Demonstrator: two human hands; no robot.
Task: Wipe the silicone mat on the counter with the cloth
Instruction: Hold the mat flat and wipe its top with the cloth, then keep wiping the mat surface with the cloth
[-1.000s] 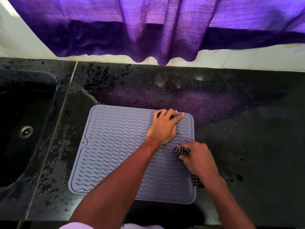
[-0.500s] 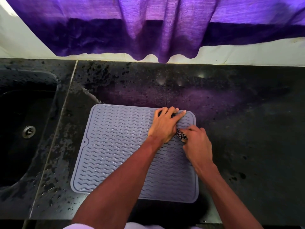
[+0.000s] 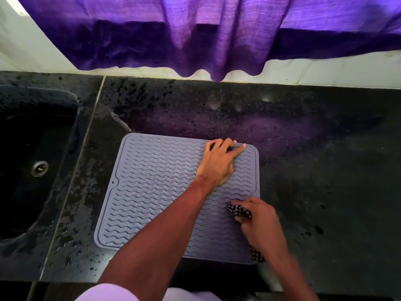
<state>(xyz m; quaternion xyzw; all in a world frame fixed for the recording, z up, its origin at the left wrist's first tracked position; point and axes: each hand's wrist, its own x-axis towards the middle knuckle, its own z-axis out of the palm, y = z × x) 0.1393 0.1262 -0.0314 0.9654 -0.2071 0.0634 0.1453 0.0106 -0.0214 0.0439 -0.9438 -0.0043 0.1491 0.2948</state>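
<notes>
The right hand (image 3: 261, 222) is curled around a bunched cloth (image 3: 239, 210), fingers folded over it and pressing it down near the right edge of the mat; a dark weave with small pale checks pokes out ahead of the knuckles, and a second tuft of it shows below the wrist at the mat's near right corner. The hand's outline is slightly smeared. The left hand (image 3: 219, 162) lies flat and spread on the mat's far right corner, palm down, fingertips reaching its back rim, the forearm crossing the mat diagonally from the near edge.

The silicone mat (image 3: 152, 192) is a grey-blue rounded rectangle, soft and matte, covered in rows of raised wavy ridges inside a thin raised border (a small notch with a hole interrupts the border halfway down its left side). It lies flat on the worktop (image 3: 325, 170), a dark polished stone speckled with wet patches and droplets, most of them left of the mat.

Left of a pale seam the stone drops into a black sink (image 3: 32, 170) with a round metal drain (image 3: 39, 168). Behind the worktop runs a pale wall strip, and over it hangs a purple curtain (image 3: 217, 35) of fine ribbed fabric, gathered in folds with a scalloped hem.
</notes>
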